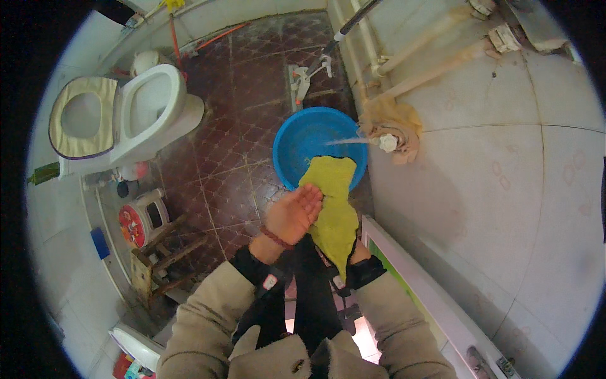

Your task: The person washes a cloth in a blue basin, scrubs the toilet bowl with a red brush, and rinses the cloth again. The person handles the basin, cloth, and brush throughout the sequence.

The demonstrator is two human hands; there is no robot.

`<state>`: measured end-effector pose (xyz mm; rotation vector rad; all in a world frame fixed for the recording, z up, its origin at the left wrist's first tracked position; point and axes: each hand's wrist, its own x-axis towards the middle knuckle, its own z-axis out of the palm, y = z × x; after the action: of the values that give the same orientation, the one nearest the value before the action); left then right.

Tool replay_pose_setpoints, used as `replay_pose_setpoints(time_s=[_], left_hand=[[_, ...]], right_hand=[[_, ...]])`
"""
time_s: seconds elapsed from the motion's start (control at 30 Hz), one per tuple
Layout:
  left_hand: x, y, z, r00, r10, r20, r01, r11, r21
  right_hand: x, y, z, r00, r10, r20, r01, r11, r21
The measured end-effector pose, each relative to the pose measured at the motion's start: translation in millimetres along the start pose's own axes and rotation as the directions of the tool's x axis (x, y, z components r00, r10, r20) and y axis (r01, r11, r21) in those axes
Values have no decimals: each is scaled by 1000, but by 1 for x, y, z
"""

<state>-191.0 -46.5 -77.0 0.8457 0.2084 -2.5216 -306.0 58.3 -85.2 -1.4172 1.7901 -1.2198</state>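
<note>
A yellow-green cloth hangs in front of me, its far end reaching over the rim of a blue basin. My left hand is palm up beside the cloth, fingers stretched out, their tips at its left edge. Most of my right hand is hidden behind the cloth; only a part near the wrist shows, so its fingers cannot be seen. Water runs from a white tap on the right wall into the basin.
A white toilet with a cloth-covered lid stands at the left. Nearer are a stool with a red top and a wooden frame. A mop leans behind the basin. A white door edges my right arm.
</note>
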Motion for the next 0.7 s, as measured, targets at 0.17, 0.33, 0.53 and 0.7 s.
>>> replay_pose_setpoints(time_s=[0.17, 0.33, 0.53, 0.7], left_hand=[[3, -39, -9, 981, 170, 94, -177, 982, 71], [-2, -60, -22, 914, 405, 42, -311, 629, 713], [-10, -31, -13, 912, 260, 317, -239, -291, 926], [4, -10, -5, 856, 276, 437, 69, -899, 433]], right_hand=[[-13, 33, 30, 611, 705, 361, -587, 96, 804], [-25, 39, 49, 736, 656, 165, -496, 358, 791], [-33, 29, 53, 698, 658, 282, -533, 215, 818], [-34, 27, 60, 712, 654, 256, -504, 222, 835]])
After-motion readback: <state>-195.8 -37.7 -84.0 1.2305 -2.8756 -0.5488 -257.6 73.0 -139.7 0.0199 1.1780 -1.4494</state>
